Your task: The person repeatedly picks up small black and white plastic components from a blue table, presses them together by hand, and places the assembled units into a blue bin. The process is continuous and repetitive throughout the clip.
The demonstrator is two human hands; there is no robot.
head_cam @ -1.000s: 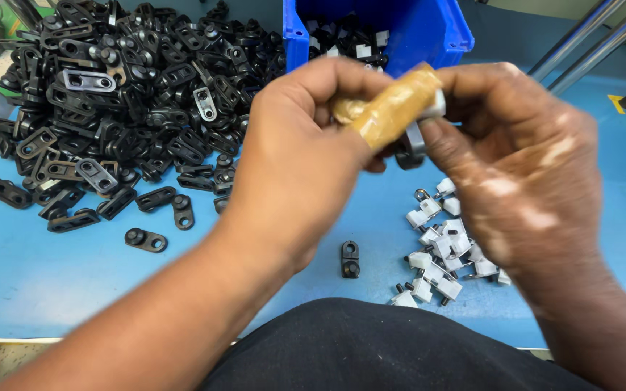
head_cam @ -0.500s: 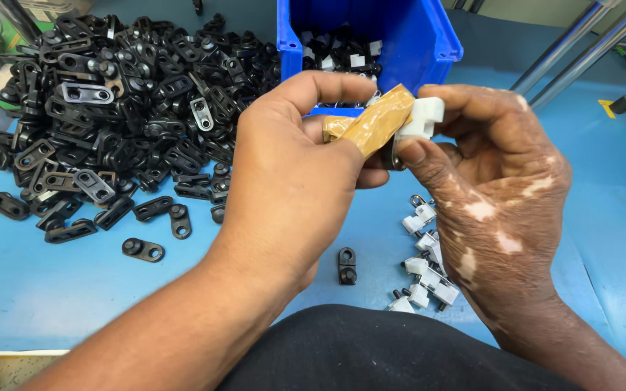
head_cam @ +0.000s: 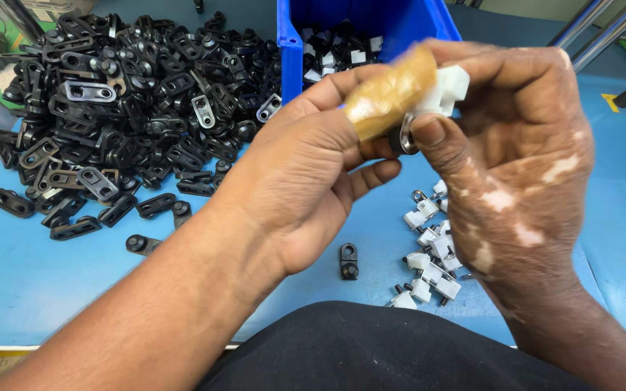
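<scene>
Head view, hands: We see the left hand (head_cam: 306, 181) and the right hand (head_cam: 516, 152) held up close together, just in front of the blue bin (head_cam: 291, 43).
Left hand: Its thumb and fingers are pinched tight on a tan taped handle (head_cam: 389, 94), which looks blurry.
Right hand: Its fingers are curled shut on a small white part (head_cam: 447, 90) with a dark ring at its bottom. The thumb presses on that ring.
Touching: The tan taped handle meets the small white part right between the two hands.
Blue bin: It stands at the far side of the blue table (head_cam: 38, 282). We see black and white bits inside it.
Left of the bin: A big heap of black flat links (head_cam: 124, 108) spreads out far and comes up close to the bin's left wall.
In front of the bin, under the hands: One lone black link (head_cam: 348, 261) lies alone with bare table around it.
In front of the bin, a bit right: A little bunch of white clips (head_cam: 429, 253) lies partly under the right hand.
Near edge: The table's front edge runs by the dark clothing (head_cam: 371, 347), far from the bin.
Open room: The widest bare table is in front of the bin to the left, between the heap and the front edge.
</scene>
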